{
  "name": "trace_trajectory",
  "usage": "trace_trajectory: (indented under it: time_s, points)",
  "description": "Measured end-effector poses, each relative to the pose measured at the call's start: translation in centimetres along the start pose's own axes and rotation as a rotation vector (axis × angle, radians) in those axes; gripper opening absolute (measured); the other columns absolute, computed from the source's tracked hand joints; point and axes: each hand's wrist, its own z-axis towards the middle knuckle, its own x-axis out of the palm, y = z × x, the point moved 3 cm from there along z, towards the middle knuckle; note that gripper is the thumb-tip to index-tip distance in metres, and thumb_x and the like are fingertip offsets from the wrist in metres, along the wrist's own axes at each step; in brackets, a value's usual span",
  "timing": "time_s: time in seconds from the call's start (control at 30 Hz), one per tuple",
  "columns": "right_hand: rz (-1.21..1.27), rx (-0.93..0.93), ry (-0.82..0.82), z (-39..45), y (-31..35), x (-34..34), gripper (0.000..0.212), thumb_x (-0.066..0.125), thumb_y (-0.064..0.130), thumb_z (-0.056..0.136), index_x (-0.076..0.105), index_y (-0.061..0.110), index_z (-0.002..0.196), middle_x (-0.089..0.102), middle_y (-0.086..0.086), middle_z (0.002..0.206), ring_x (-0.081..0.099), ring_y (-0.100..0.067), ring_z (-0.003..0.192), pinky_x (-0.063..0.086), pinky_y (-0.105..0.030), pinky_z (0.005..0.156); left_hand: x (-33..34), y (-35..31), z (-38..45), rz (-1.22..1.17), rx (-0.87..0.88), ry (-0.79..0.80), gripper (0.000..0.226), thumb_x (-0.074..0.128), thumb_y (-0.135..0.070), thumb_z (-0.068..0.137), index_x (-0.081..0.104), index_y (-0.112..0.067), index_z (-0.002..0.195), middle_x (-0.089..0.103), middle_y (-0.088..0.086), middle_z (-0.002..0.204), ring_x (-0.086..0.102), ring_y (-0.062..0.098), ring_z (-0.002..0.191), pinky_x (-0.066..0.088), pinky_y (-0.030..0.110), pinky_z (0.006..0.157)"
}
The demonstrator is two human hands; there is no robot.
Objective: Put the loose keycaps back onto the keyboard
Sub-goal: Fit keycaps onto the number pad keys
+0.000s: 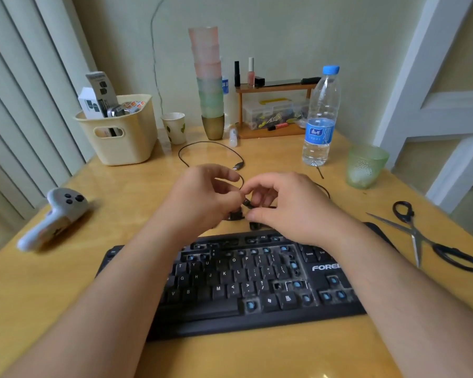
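The keyboard [257, 282] lies on the surface [52, 296] nearest the person, with loose keycaps [254, 226] just behind its far edge, under both hands. A controller [52, 216] lies to the left, scissors [432, 238] to the right. Behind the hands a cable [202, 144] loops. Further back stand a basket [120, 132] at the left, a paper cup [174, 128], a stack of cups [209, 83], a small shelf [273, 110], a bottle [321, 118], and a glass [365, 166] at the right
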Motion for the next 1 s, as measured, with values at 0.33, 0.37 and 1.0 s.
trace_trajectory:
  time_s: [0.33, 0.37, 1.0]
  points:
    - [0.061, -0.241, -0.368, -0.3, 0.9, -0.5, 0.024, 0.090, 0.021, 0.078, 0.080, 0.031, 0.097, 0.069, 0.014, 0.087, 0.066, -0.009, 0.075, 0.055, -0.021, 0.067, 0.1, -0.3, -0.7, -0.792, -0.107, 0.117, 0.030, 0.056, 0.017, 0.093, 0.067, -0.003, 0.113, 0.076, 0.018, 0.102, 0.075, 0.025, 0.090, 0.064, 0.029, 0.077]
    - [0.074, -0.242, -0.370, -0.4, 0.9, -0.6, 0.023, 0.090, 0.021, 0.078, 0.080, 0.030, 0.097, 0.070, 0.014, 0.088, 0.067, -0.010, 0.075, 0.056, -0.022, 0.067, 0.1, -0.2, -0.6, -0.807, -0.111, 0.121, 0.032, 0.055, 0.019, 0.093, 0.067, -0.004, 0.113, 0.075, 0.018, 0.103, 0.074, 0.026, 0.091, 0.064, 0.029, 0.077]
    - [0.055, -0.337, -0.394, -0.5, 0.9, -0.6, 0.024, 0.084, 0.011, 0.082, 0.080, 0.024, 0.101, 0.067, 0.013, 0.100, 0.066, -0.013, 0.073, 0.056, -0.030, 0.066, 0.7, -0.6, -1.2, -0.935, -0.098, 0.149, 0.034, 0.066, 0.004, 0.083, 0.067, -0.007, 0.115, 0.068, 0.019, 0.104, 0.072, 0.023, 0.089, 0.062, 0.028, 0.077]
